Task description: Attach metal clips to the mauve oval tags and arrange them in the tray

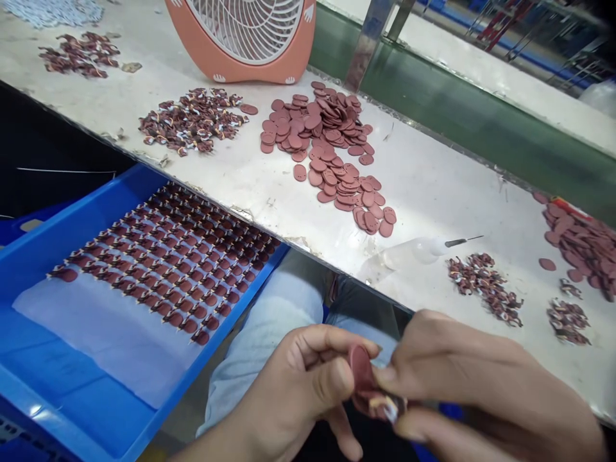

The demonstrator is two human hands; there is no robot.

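My left hand (308, 378) pinches a reddish-brown oval disc (360, 367) between thumb and fingers, in front of my lap. Close against it, my right hand (462, 378) grips a small brown figure (385, 405) with white and yellowish parts, which touches the disc's lower end. The fingertips hide part of this figure. Beyond my hands, a squeeze bottle with a needle tip (414, 251) lies on the table. Right of the bottle is a pile of similar small brown figures (484, 285).
A blue tray (29, 333) at left holds rows of discs with figures on a white sheet. Across the table (433, 186) lie a heap of oval discs (327, 135), more figures (197, 122) and further discs (577, 240) at right. An orange fan (240, 72) stands at the back.
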